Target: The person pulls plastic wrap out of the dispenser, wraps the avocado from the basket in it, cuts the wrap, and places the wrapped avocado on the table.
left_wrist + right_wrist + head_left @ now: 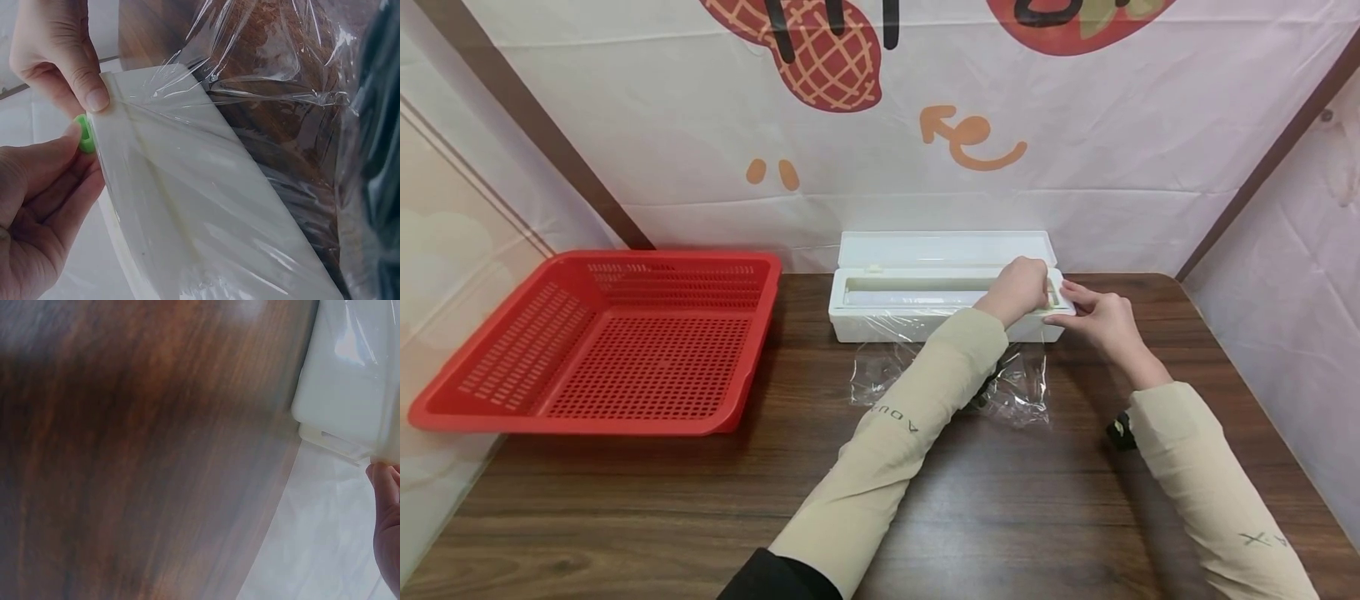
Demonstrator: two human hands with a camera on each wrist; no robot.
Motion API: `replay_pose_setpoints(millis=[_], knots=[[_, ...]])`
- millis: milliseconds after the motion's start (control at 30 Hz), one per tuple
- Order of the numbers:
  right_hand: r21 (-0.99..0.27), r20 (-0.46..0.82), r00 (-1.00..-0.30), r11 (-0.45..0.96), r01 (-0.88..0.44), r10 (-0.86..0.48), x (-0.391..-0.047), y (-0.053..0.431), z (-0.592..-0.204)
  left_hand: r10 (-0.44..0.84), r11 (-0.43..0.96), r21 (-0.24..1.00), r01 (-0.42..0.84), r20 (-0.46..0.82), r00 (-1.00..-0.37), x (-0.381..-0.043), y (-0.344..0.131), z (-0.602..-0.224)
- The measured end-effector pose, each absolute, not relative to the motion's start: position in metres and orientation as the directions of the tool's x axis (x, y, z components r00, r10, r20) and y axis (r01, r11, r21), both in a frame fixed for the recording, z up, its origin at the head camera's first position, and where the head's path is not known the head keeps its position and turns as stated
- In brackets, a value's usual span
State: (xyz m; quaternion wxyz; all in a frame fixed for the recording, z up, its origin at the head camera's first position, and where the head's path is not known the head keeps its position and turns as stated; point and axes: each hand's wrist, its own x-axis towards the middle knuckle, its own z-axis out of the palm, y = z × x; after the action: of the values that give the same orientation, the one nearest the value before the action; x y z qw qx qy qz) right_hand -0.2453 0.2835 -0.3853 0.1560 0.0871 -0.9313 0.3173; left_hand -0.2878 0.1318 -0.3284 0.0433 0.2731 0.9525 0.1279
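A white cling film dispenser (880, 323) lies on the table with its lid (943, 248) raised at the back. Clear cling film (1022, 392) runs over its front wall and falls crumpled on the wood. My left hand (1018, 287) reaches across to the dispenser's right end. In the left wrist view, its thumb and fingers pinch a small green slider (86, 134) at the edge. My right hand (1105, 323) grips the right end, with its thumb (97, 99) on the corner beside the slider. The film roll (917, 298) shows inside, partly behind the left hand.
A red plastic basket (655, 358) with perforated walls stands at the left of the brown wooden table (1037, 517). Printed white sheeting (880, 200) hangs right behind the table and along both sides.
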Motion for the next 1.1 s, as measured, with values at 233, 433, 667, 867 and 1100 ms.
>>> replay_pose_setpoints(millis=[233,433,667,867,1100], knots=[[-0.557,0.339,-0.939,0.793,-0.249,-0.057,-0.244,0.284,-0.383,0.536,0.824,0.229,0.519,-0.018,-0.844,-0.289,0.127,-0.326],[-0.564,0.322,-0.946,0.793,-0.231,-0.047,-0.243,0.284,-0.383,0.542,0.819,0.229,0.526,-0.008,-0.84,-0.289,0.122,-0.326],[-0.561,0.323,-0.945,0.793,-0.236,-0.052,-0.244,0.282,-0.383,0.53,0.814,0.297,0.499,-0.029,-0.847,-0.289,0.121,-0.327],[-0.57,0.325,-0.944,0.784,-0.244,-0.057,-0.243,0.283,-0.383,0.561,0.797,0.3,0.524,-0.049,-0.826,-0.29,0.125,-0.327],[-0.57,0.328,-0.943,0.783,-0.251,-0.064,-0.245,0.283,-0.382,0.58,0.796,0.27,0.542,-0.081,-0.811,-0.295,0.127,-0.325]])
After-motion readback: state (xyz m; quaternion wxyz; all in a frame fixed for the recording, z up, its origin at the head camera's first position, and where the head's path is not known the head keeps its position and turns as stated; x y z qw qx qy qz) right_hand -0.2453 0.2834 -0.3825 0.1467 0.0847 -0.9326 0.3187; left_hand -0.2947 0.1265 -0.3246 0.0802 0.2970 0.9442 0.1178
